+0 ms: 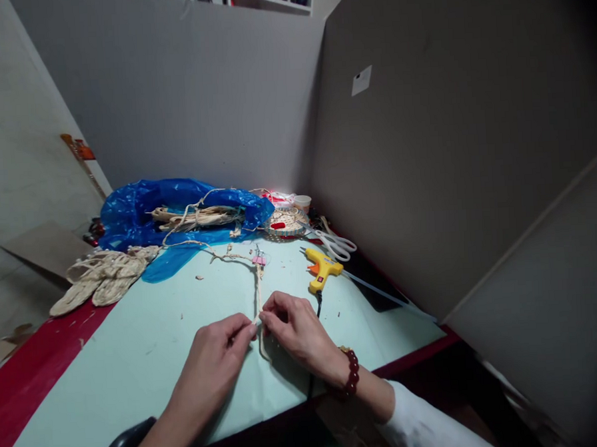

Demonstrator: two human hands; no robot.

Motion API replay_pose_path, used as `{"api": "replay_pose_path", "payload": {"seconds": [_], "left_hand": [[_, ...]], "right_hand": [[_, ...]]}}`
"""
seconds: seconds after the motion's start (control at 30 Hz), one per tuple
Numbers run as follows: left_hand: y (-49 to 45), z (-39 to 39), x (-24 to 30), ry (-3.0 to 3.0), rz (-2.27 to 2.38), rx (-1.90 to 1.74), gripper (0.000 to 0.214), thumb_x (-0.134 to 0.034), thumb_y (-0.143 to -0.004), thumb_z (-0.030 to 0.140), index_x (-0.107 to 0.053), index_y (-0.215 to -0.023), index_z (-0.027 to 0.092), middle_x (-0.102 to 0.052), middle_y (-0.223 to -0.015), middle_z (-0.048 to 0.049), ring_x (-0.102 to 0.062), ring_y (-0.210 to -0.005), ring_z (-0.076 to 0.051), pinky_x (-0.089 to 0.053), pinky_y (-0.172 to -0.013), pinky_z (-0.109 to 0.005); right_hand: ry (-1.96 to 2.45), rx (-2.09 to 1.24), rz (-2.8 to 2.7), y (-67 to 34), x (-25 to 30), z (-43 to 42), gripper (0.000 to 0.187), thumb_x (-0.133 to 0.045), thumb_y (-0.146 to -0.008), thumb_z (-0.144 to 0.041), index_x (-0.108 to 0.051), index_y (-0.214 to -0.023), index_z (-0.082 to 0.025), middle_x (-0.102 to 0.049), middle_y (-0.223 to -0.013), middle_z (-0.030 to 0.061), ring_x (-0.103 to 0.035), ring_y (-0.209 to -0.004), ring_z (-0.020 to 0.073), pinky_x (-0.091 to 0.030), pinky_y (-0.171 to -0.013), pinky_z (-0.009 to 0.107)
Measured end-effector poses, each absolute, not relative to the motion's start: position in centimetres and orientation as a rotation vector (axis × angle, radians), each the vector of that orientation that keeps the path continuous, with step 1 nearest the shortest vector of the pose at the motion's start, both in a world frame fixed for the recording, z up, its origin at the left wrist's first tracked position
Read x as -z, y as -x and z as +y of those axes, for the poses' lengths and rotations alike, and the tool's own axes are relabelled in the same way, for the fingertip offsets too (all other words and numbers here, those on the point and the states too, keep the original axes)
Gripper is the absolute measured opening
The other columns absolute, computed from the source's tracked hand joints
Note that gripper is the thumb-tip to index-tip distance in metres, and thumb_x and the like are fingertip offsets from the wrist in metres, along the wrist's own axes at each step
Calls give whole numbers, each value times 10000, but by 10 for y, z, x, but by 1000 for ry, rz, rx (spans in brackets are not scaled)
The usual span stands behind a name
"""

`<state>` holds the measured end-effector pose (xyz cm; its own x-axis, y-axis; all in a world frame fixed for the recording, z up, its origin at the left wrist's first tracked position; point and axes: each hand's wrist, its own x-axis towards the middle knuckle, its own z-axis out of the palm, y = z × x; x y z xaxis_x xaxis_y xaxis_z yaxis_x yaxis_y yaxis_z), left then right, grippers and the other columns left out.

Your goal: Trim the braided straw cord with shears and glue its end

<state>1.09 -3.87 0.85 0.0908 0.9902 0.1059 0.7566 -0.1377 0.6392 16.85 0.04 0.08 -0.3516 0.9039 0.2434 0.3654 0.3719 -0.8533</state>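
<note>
A thin pale cord of plant fibre (259,289) runs toward me over the light green table cover from a pink binder clip (259,260). My left hand (217,348) pinches the cord from the left, thumb against forefinger. From the right, my right hand (296,327) pinches it close by, fingertips nearly touching those of the left. A short loose end of fibre hangs below both hands. Beyond the clip, a longer twisted strand (223,255) leads back to a blue plastic bag (176,190) that holds a bundle of dry fibre (198,217).
A yellow glue gun (323,269) lies right of the cord, its black cable running toward me. Behind it are white-handled scissors (336,245), a round woven piece (288,223) and a cup (302,202). Woven sandals (104,277) rest at the left edge. Grey panels stand behind and right.
</note>
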Motion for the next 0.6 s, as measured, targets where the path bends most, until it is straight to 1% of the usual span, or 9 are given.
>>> {"api": "replay_pose_path", "payload": {"seconds": [0.13,0.23,0.4,0.47,0.53,0.6], "left_hand": [[-27,-55,-5,-2181,1868,-696,299,-396,-913,267,-575,-676,234,-658,-605,-63,-625,-573,-257,-347,-563,-351],[-37,-61,2,-2338,1914,-614,286,-385,-898,191,-598,-713,234,-680,-633,-92,-657,-597,-277,-343,-559,-353],[-45,-60,5,-2501,1931,-446,262,-436,-820,44,-640,-758,196,-689,-681,-105,-680,-647,-280,-397,-571,-354],[-49,-60,5,-2525,1930,-367,267,-453,-800,-2,-658,-799,168,-696,-716,-108,-685,-676,-281,-437,-591,-364],[-55,-60,6,-2526,1933,-283,249,-487,-808,-24,-665,-852,146,-702,-756,-82,-684,-704,-256,-482,-626,-369],[-59,-60,8,-2502,1943,-221,168,-554,-844,20,-661,-882,143,-695,-785,-32,-672,-720,-211,-515,-664,-366]], "right_hand": [[1088,-901,-1887,-168,1,2,145,-558,-817,-138,-630,-703,-190,-563,-590,-46,-484,-572,116,-356,-584,225],[1078,-931,-1874,-168,1,2,150,-562,-789,-128,-642,-680,-193,-558,-582,-47,-484,-576,118,-361,-587,223],[1052,-1043,-1813,-170,1,5,122,-586,-760,-142,-640,-662,-191,-574,-595,-39,-498,-603,126,-376,-597,226],[1018,-1139,-1781,-170,3,8,96,-600,-754,-159,-638,-670,-185,-608,-619,-25,-534,-625,135,-401,-605,229],[969,-1269,-1741,-171,4,10,76,-595,-766,-183,-631,-699,-180,-656,-657,-2,-598,-659,152,-441,-621,237],[919,-1398,-1690,-171,5,11,69,-580,-783,-207,-612,-729,-178,-686,-676,18,-657,-699,175,-479,-642,254]]}}
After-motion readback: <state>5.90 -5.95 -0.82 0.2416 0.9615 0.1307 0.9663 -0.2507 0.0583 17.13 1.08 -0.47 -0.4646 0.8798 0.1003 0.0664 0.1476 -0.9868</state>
